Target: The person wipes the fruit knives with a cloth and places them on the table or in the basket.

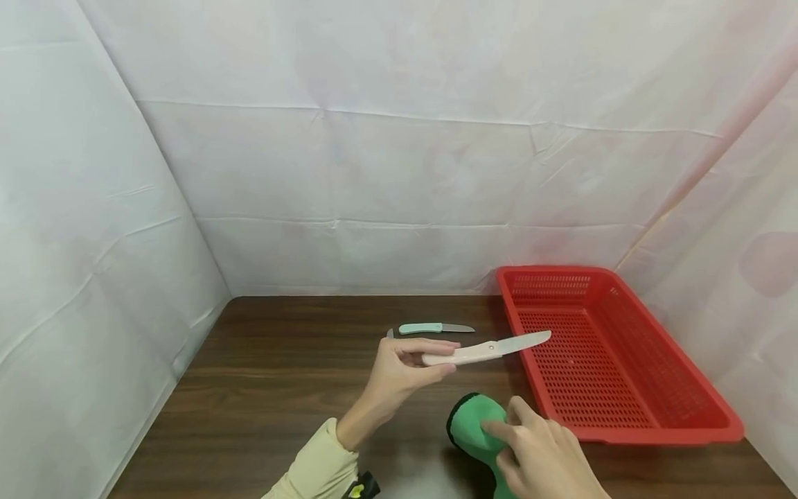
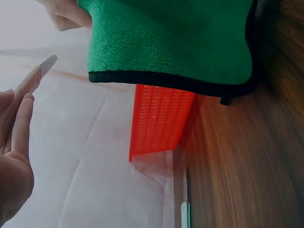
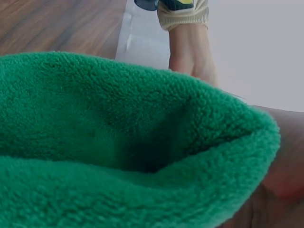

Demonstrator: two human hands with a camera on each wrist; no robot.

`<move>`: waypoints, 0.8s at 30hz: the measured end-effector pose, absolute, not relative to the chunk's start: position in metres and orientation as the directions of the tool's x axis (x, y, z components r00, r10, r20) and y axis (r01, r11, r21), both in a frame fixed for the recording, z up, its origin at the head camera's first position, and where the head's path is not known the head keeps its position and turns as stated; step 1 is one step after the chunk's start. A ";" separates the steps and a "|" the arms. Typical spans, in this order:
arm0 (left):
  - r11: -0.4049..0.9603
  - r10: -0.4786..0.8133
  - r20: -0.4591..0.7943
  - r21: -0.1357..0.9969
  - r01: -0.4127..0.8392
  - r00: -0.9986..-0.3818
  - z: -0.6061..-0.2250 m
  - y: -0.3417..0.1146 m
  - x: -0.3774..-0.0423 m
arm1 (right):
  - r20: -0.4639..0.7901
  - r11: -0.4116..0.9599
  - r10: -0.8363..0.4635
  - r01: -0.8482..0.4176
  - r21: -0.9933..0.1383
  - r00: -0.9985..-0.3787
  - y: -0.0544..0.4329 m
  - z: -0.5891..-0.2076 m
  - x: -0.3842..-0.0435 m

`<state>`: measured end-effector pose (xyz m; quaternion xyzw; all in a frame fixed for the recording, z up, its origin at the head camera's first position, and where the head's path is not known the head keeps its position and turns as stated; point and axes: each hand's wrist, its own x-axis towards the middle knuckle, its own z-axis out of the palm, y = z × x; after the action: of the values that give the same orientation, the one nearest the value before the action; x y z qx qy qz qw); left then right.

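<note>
One pale-handled knife [image 1: 476, 352] is up off the tabletop [image 1: 268, 367], handle pinched between the left hand's [image 1: 399, 371] thumb and fingers, blade pointing toward the tabletop's right edge. Right hand [image 1: 542, 443] is closed around a bunched green cloth [image 1: 476, 423] nearer the front edge. A mint-handled knife [image 1: 436, 328] lies near the back edge, and a red basket [image 1: 654, 436] sits along the right edge, reaching to the back right corner.
</note>
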<state>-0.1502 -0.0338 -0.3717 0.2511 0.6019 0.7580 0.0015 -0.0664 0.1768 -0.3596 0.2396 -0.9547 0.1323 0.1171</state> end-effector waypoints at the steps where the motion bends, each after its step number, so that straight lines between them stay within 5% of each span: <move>1: -0.266 0.308 0.374 0.917 0.298 -0.875 -0.372 -0.030 -0.152 | 0.281 0.849 -0.431 -0.491 -0.198 -0.858 0.178 -0.360 -0.066; 12: -0.193 0.399 0.366 0.930 0.314 -0.840 -0.382 0.017 -0.163 | 0.198 0.884 -0.416 -0.446 -0.139 -0.887 0.201 -0.362 -0.049; 24: -0.231 0.427 0.347 0.935 0.270 -0.835 -0.388 0.074 -0.175 | 0.342 0.832 -0.507 -0.553 -0.046 -0.791 0.244 -0.368 -0.036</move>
<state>-0.1746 0.0743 -0.3880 0.2821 0.6177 0.7321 0.0536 -0.0356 0.2439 -0.3675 0.2807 -0.9436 0.0718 0.1601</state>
